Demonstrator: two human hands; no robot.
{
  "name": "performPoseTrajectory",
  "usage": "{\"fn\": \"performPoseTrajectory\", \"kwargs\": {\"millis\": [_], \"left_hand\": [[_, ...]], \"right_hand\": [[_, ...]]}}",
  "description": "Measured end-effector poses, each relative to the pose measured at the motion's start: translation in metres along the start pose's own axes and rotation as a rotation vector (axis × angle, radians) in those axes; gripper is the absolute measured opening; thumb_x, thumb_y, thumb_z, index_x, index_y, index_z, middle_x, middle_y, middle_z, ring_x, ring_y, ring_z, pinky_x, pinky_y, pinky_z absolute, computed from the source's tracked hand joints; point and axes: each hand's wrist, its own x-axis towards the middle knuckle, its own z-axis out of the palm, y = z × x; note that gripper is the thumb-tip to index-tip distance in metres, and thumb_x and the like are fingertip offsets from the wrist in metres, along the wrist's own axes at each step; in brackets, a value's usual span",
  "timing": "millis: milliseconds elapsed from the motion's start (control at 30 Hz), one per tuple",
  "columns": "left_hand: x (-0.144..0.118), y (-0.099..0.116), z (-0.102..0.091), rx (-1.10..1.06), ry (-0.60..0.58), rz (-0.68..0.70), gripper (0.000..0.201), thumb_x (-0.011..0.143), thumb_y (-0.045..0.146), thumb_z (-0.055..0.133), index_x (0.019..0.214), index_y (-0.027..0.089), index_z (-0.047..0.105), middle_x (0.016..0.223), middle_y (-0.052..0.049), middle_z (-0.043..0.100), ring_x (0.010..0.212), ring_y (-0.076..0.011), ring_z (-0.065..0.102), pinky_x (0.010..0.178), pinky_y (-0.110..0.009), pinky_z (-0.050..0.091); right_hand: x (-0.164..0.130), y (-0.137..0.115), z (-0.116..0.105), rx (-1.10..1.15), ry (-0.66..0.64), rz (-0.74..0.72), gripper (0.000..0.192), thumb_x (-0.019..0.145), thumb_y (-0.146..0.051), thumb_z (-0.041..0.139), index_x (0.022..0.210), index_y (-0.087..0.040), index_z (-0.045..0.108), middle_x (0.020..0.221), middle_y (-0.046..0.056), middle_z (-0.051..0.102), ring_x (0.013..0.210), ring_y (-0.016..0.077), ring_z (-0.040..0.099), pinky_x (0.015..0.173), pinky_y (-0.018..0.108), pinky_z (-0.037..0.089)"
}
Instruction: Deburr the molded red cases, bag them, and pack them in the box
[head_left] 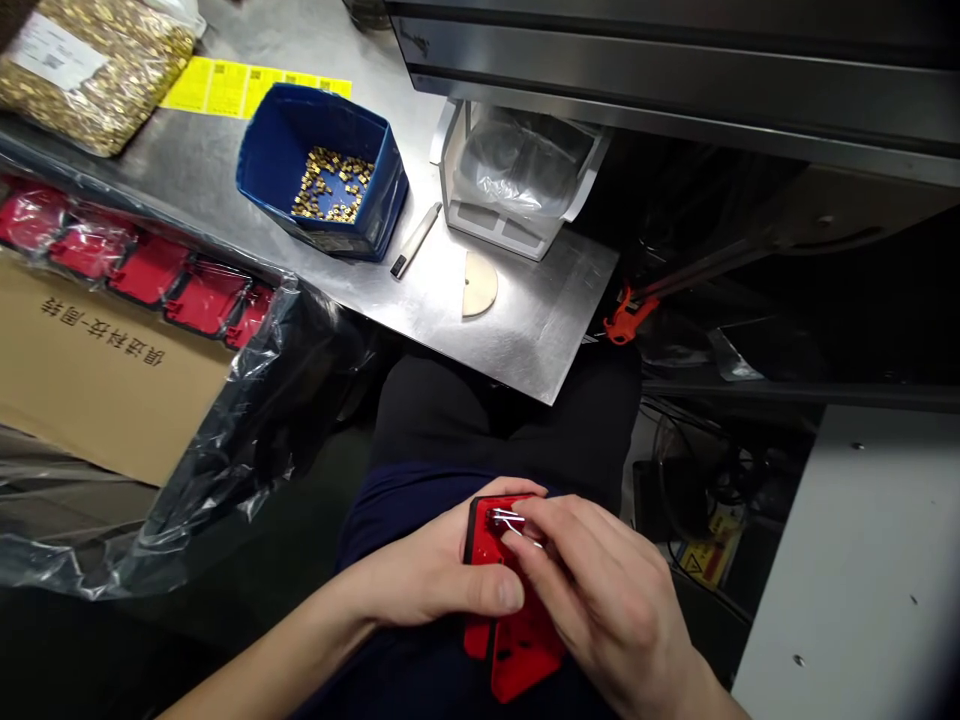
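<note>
My left hand grips a red plastic part with black edging, held over my lap, thumb across its face. My right hand pinches a pair of metal tweezers between thumb and fingers. The tweezers' tips are at the upper end of the red part, over a small dark spot. Whether the tips hold anything is too small to make out. My right fingers cover part of the red part's right side.
On the metal bench are a blue bin with small brass pieces, a white utility knife, a half-round disc and a grey tray. A bag of brass pieces lies upper left. Red parts fill a plastic-lined box.
</note>
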Motion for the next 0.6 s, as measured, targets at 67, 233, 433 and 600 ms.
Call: {"fn": "performPoseTrajectory", "kwargs": {"millis": [67,233,433,600], "left_hand": [[0.001,0.000,0.000,0.011,-0.002,0.003,0.090,0.079,0.052,0.085,0.147,0.020,0.035,0.135,-0.015,0.058,0.121,-0.0290,0.058,0.105,-0.045,0.042],[0.001,0.000,-0.004,-0.005,-0.061,0.023,0.078,0.081,0.049,0.084,0.142,0.023,0.043,0.122,-0.008,0.062,0.108,-0.0232,0.062,0.094,-0.035,0.046],[0.001,0.000,-0.007,-0.069,-0.054,0.023,0.082,0.079,0.052,0.085,0.144,0.021,0.045,0.129,-0.012,0.061,0.115,-0.0287,0.061,0.099,-0.040,0.047],[0.002,0.000,-0.008,-0.054,-0.058,0.021,0.085,0.079,0.050,0.086,0.146,0.021,0.044,0.130,-0.012,0.062,0.116,-0.0289,0.062,0.097,-0.038,0.048]], "right_hand": [[0.002,0.000,-0.003,-0.021,-0.002,-0.014,0.018,0.099,-0.014,0.059,0.114,-0.019,0.066,0.092,0.007,0.074,0.079,0.0224,0.068,0.072,0.036,0.056],[0.011,0.019,-0.021,0.204,-0.158,0.170,0.010,0.101,-0.026,0.062,0.106,-0.026,0.071,0.090,0.001,0.073,0.075,0.0173,0.068,0.066,0.028,0.055],[0.009,0.031,-0.026,0.156,-0.027,0.124,0.020,0.097,-0.021,0.066,0.117,-0.027,0.066,0.096,0.002,0.070,0.083,0.0178,0.066,0.073,0.030,0.055],[0.007,0.020,-0.012,0.087,-0.160,-0.092,0.025,0.099,-0.012,0.059,0.122,-0.021,0.061,0.105,0.006,0.073,0.091,0.0201,0.066,0.080,0.036,0.054]]}}
